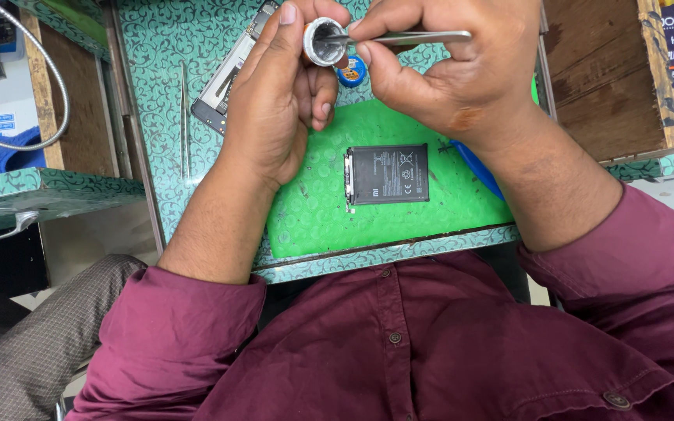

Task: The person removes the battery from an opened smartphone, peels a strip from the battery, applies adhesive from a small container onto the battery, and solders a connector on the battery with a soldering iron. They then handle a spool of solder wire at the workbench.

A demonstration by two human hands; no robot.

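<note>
Your left hand grasps the small round tin at twelve o'clock above the bench. Your right hand pinches the tweezers, long axis three-to-nine, tips inside the tin's mouth.

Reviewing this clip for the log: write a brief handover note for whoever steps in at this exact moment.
Left hand: holds a small round tin of grey paste, open side toward the camera.
Right hand: holds metal tweezers, tips inside the tin.
On the green mat: a black phone battery, lying flat and untouched. An opened phone lies at the mat's upper left; a second pair of tweezers lies left of it.
Done: the battery is out of the phone.
Left: the paste is not yet applied anywhere visible.
</note>
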